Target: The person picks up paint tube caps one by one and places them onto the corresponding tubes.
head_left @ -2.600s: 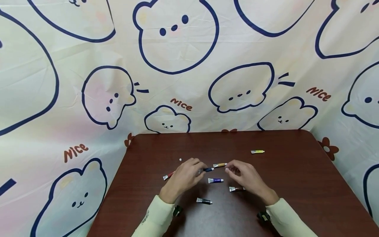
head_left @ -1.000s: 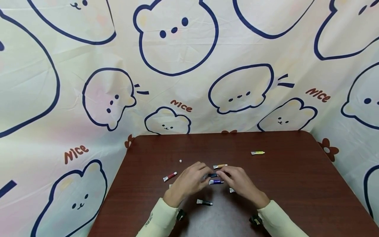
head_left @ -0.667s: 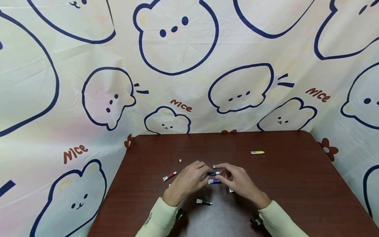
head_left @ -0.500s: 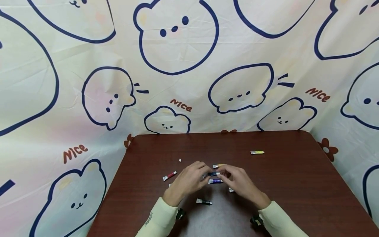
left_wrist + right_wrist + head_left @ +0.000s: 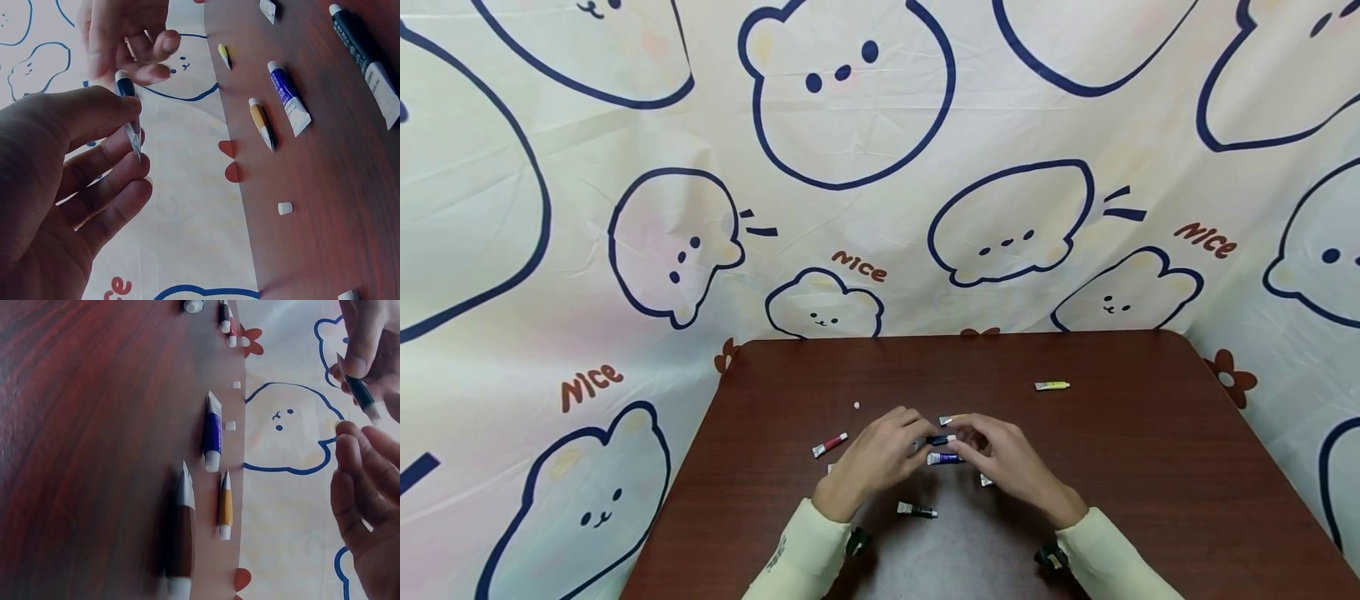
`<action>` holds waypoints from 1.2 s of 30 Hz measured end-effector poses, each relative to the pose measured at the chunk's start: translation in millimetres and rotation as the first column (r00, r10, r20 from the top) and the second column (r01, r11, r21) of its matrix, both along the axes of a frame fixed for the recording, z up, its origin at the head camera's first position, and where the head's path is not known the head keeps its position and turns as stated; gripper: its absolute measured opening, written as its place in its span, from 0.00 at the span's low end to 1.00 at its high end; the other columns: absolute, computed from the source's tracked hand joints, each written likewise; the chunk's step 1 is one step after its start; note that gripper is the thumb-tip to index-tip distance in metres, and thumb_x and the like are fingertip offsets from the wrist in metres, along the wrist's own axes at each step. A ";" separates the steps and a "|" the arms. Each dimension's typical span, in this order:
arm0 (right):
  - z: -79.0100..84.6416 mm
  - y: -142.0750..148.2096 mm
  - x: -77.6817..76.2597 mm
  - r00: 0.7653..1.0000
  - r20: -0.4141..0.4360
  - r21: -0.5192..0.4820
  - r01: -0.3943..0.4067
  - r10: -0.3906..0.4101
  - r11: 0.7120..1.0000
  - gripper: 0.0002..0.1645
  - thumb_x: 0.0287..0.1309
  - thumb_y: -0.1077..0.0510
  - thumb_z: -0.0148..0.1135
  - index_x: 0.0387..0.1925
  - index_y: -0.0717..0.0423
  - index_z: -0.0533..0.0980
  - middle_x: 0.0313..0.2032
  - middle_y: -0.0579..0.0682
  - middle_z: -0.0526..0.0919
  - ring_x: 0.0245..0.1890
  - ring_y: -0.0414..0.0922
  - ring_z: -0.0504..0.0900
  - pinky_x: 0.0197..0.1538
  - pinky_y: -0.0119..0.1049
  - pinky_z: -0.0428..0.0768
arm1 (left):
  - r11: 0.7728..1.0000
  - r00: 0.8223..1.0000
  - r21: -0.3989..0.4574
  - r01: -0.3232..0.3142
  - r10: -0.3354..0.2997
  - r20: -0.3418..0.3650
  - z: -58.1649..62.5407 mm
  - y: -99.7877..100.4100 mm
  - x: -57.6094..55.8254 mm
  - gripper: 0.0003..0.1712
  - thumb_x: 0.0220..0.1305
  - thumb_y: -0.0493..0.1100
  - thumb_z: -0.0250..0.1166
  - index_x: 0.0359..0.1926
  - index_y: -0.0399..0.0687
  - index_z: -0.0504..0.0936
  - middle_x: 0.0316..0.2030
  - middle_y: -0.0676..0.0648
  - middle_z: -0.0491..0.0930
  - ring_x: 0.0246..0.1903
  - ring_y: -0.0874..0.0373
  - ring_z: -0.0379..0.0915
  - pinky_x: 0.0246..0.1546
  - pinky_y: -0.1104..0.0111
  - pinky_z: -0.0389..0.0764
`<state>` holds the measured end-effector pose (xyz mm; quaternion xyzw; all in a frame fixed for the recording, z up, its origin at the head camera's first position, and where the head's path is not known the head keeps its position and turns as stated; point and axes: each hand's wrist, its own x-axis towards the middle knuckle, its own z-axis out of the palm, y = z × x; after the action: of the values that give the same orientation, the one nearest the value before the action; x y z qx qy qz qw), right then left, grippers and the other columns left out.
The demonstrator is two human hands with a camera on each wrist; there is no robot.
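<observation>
My left hand (image 5: 880,454) pinches a small dark blue paint tube (image 5: 127,87) between thumb and fingers, above the table. The tube's white cap (image 5: 374,414) points toward my right hand (image 5: 1015,458). Around that cap my right thumb and fingers are spread, with a gap visible in the head view; in the left wrist view they are partly blurred. Under the hands lie a violet-blue paint tube (image 5: 943,459) and an ochre paint tube (image 5: 225,506). A brown paint tube (image 5: 181,531) is mostly hidden by my right hand in the head view.
On the brown table (image 5: 1150,467) a red tube (image 5: 829,446) lies left, a black tube (image 5: 917,510) nearer me, and a yellow tube (image 5: 1052,386) at the back right. A loose white cap (image 5: 857,406) sits at the back left. A patterned cloth (image 5: 880,217) hangs behind.
Earlier my right hand held a small white piece away from the tube; it then came left to the tube's end. Since then its fingers have closed and parted around the cap. The left hand keeps its hold.
</observation>
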<state>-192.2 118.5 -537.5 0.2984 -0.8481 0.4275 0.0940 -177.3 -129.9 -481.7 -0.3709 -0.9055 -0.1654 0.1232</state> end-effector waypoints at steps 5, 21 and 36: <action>1.0 2.7 -0.7 0.999 -0.036 -0.007 -0.039 0.038 0.999 0.16 0.66 0.61 0.78 0.52 0.47 0.84 0.38 0.36 0.84 0.34 0.29 0.80 0.35 0.32 0.85 | 1.000 1.000 -0.001 -0.009 0.009 0.005 -0.3 -0.6 -0.1 0.11 0.70 0.41 0.76 0.52 0.53 0.90 0.47 0.55 0.88 0.46 0.62 0.80 0.49 0.69 0.86; 4.4 2.0 0.8 0.999 0.000 0.045 -0.045 0.045 0.998 0.04 0.74 0.55 0.71 0.44 0.47 0.82 0.36 0.35 0.81 0.33 0.30 0.77 0.35 0.29 0.82 | 0.999 0.999 0.015 0.028 -0.028 -0.025 -3.7 2.1 0.4 0.11 0.69 0.42 0.78 0.51 0.53 0.89 0.47 0.54 0.88 0.47 0.61 0.81 0.50 0.70 0.86; 1.4 7.6 -2.4 0.997 -0.003 0.036 -0.081 0.081 0.996 0.07 0.77 0.51 0.68 0.43 0.50 0.83 0.36 0.35 0.82 0.33 0.29 0.78 0.34 0.29 0.82 | 1.000 0.997 -0.009 0.006 -0.007 -0.070 -11.6 8.8 2.2 0.11 0.69 0.43 0.78 0.50 0.53 0.87 0.44 0.55 0.86 0.44 0.63 0.79 0.46 0.70 0.84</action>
<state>-194.6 126.1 -536.1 0.3349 -0.8427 0.4151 0.0731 -175.1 -121.1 -493.3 -0.3801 -0.9001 -0.1485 0.1528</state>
